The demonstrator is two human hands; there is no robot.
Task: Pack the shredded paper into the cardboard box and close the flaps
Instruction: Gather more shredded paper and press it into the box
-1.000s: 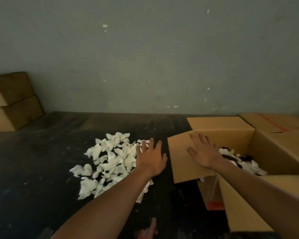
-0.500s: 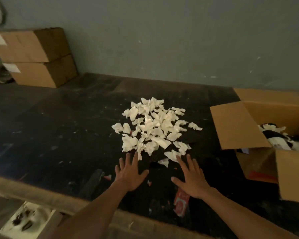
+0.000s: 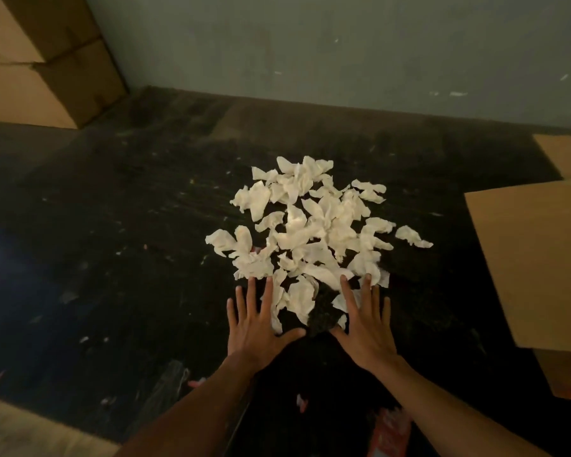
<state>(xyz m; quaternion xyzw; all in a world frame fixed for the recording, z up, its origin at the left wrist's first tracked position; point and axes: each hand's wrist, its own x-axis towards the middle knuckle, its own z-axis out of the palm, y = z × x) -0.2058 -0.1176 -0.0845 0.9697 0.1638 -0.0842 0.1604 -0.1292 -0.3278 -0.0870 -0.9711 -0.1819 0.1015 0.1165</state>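
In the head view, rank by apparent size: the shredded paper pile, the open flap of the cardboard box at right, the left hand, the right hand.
1. Shredded paper pile.
2. Open flap of the cardboard box, cut by the frame edge, so its placing is unsure.
3. Left hand and right hand: alike, not ranked.

Loose heap of crumpled white shredded paper (image 3: 314, 232) spread on dark bench (image 3: 129, 242); brown cardboard box (image 3: 534, 265) well right, flap raised, partly out of frame.
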